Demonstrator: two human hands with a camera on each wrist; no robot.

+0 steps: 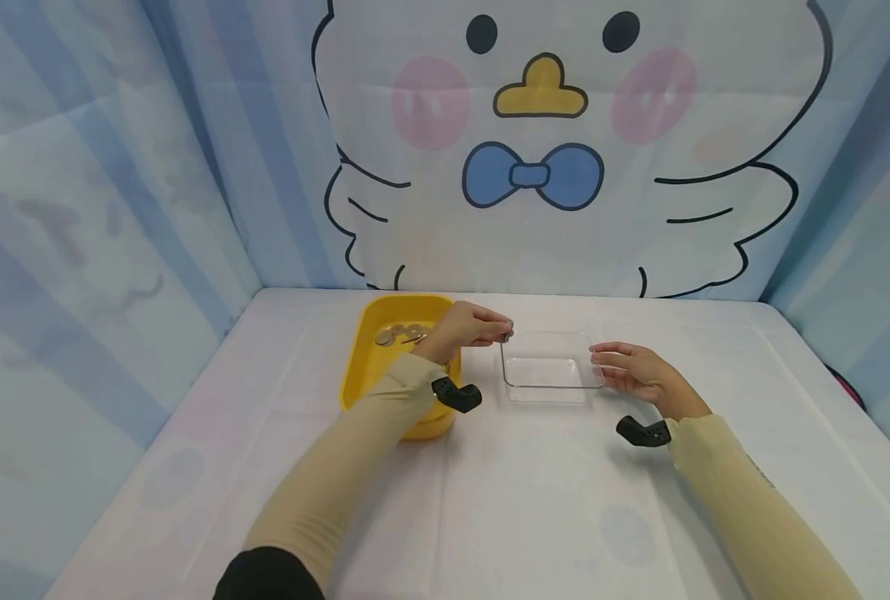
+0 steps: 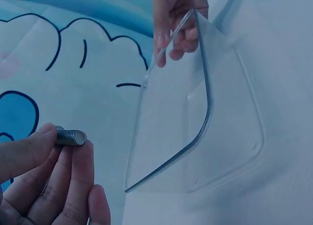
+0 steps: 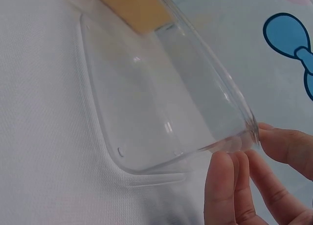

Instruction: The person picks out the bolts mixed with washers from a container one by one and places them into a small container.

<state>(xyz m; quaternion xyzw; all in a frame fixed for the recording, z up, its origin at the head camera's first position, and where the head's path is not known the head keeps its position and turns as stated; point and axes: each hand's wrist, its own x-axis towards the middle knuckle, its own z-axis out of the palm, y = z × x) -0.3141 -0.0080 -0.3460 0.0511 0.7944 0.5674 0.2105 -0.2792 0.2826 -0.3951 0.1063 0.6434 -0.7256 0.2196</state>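
My left hand [image 1: 466,327] pinches a bolt [image 2: 73,137] between thumb and fingers, its threaded end pointing outward. This hand is at the left rim of a clear rectangular box [image 1: 550,387] with an open top. On the box's right side, my right hand [image 1: 638,377] holds the wall near a corner. The right wrist view shows the thumb [image 3: 286,146] at the rim and the other fingers against the wall's outer face. The inside of the clear box [image 3: 142,107] shows no objects.
A yellow tray [image 1: 352,367] stands left of the box, partly hidden under my left forearm. Several round metal pieces [image 1: 387,337] lie in it. The table's white cloth [image 1: 535,500] extends to a printed curtain [image 1: 430,225] behind, with curtains on both sides.
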